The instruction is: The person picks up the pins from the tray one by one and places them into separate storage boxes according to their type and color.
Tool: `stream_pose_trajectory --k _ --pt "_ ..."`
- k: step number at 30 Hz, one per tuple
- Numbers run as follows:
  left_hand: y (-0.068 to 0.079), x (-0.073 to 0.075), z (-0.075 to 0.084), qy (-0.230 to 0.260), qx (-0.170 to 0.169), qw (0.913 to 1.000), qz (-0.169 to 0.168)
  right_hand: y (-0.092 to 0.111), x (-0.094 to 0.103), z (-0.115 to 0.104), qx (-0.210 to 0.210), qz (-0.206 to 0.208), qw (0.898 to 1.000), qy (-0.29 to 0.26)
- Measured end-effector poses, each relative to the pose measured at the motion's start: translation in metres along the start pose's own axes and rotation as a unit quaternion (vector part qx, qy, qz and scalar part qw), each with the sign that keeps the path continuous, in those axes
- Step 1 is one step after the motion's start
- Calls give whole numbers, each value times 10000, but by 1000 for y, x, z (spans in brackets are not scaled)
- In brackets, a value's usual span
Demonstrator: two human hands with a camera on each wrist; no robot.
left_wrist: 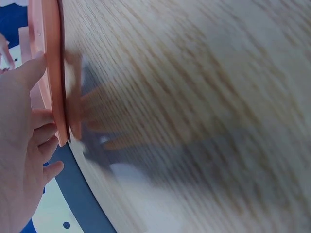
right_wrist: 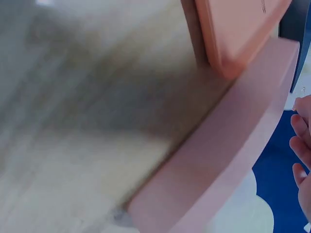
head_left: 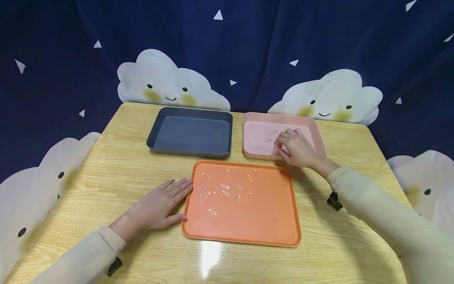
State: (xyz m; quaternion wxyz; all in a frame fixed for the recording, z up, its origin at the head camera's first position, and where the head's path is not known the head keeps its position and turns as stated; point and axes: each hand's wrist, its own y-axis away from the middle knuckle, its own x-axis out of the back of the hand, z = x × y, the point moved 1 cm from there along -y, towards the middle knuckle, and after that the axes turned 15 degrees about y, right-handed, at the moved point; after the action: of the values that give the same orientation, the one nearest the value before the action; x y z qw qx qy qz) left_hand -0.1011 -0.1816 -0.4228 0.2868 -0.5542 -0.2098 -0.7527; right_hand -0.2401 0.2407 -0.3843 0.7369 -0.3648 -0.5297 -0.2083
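Note:
Several small safety pins (head_left: 226,193), some silver and some gold, lie scattered on the orange tray (head_left: 244,232). My left hand (head_left: 159,203) rests with spread, straight fingers against the tray's left rim; the left wrist view has its fingertips right at the orange edge (left_wrist: 56,82). Over the front part of the pink tray (head_left: 255,138), my right hand (head_left: 296,148) has curled fingers and pinches a small silver safety pin (head_left: 274,151), faintly visible at the fingertips. Two gold pins (head_left: 268,140) lie on the pink tray's floor. At the right wrist view's edge, only the fingers (right_wrist: 302,131) show.
A dark grey tray (head_left: 193,132) stands at the back left, beside the pink one. All three trays sit on a light wooden table (head_left: 124,165). Behind it hangs a dark blue curtain (head_left: 255,47) printed with clouds and triangles.

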Motion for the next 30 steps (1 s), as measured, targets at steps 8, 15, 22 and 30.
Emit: stream_pose_trajectory --k 8,15,22,30 --pt "1 -2 -1 -30 -13 10000 -14 -17 1 27 -247 -207 9995 -73" --pt "0 -1 0 -26 -125 9998 125 -28 2 49 -414 -802 9956 255" --pt "0 -1 0 -32 -53 10000 2 -39 5 71 -664 -1421 9867 433" --pt "1 -1 0 23 -14 10000 -47 -54 6 83 -957 -1841 9767 555"
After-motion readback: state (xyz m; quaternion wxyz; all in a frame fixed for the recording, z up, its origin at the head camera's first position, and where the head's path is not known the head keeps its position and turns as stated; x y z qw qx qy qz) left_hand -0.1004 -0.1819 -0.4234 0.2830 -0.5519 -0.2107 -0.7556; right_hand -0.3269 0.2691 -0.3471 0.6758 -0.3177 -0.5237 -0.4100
